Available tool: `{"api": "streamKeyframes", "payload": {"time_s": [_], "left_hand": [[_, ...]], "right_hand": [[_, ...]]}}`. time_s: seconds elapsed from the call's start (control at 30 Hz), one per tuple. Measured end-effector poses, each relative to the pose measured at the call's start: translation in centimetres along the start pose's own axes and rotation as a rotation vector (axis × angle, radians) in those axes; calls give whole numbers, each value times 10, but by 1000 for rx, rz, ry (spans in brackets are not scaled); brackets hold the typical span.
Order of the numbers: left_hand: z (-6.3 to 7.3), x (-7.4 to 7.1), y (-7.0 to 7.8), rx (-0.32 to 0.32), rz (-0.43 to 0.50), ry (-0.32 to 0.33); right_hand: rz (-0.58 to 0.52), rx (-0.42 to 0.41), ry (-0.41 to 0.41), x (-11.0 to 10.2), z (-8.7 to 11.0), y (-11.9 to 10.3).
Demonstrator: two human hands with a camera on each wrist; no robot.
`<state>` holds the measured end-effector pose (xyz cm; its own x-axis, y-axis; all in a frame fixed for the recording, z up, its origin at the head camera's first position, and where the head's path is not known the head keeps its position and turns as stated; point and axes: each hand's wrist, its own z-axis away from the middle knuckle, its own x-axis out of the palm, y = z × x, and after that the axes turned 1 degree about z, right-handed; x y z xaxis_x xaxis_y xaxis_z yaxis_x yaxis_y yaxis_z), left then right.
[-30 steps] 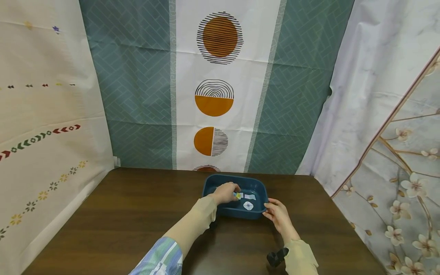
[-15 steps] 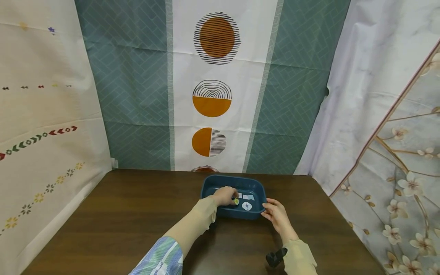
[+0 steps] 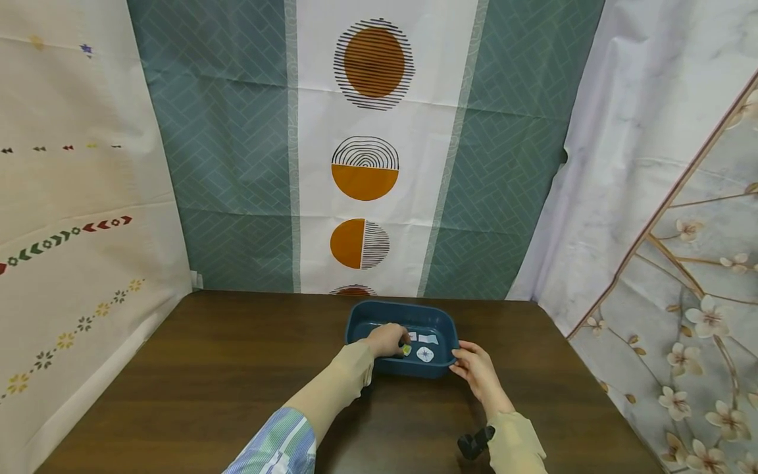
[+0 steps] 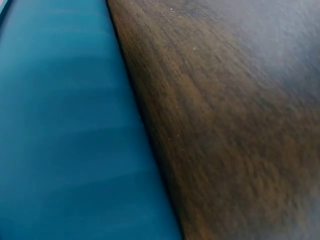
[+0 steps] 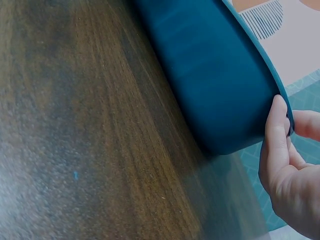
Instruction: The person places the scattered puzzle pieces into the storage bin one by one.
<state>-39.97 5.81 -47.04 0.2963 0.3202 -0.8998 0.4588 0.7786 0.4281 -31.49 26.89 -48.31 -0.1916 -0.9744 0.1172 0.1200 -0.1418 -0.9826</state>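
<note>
A dark blue plastic tub (image 3: 408, 370) stands on the table. My left hand (image 3: 387, 340) reaches over its near wall and pinches a small yellow-green cutout (image 3: 406, 350) close to the tub's floor; the fingertips are partly hidden. To the right of that hand lie a round white cutout (image 3: 425, 355) with a star-like compass print, a pale wavy-edged strip (image 3: 428, 339) and a small pale piece (image 3: 412, 336). My right hand (image 3: 478, 372) grips the tub's right rim, thumb and fingers on either side of the wall (image 5: 215, 75). The left wrist view has only the tub's outer wall (image 4: 75, 125) and wood.
The brown wooden table (image 3: 237, 368) extends around the tub. Behind it hangs a green and white cloth (image 3: 367, 210) with orange circles. Patterned cloths hang left (image 3: 77, 197) and right (image 3: 681, 276). A black wrist camera (image 3: 476, 444) sits on my right wrist.
My left hand has shifted slightly toward the near side of the tub, and the yellow-green cutout has moved nearer and a little left with it. My right hand stays on the rim.
</note>
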Motion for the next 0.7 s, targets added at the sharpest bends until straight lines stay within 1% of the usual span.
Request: {"api": "streamKeyframes", "payload": {"time_s": [0.4,0.57,0.7], "left_hand": [[0,-1,1,9,-31,13],[5,-8,4,21,-45,24],[10,-15,6,10,-36,22]], "right_hand": [[-7,-15,3,0,1,0],[-13,-10,-2,1,1,1],[-13,-2,-3,0,1,0]]}}
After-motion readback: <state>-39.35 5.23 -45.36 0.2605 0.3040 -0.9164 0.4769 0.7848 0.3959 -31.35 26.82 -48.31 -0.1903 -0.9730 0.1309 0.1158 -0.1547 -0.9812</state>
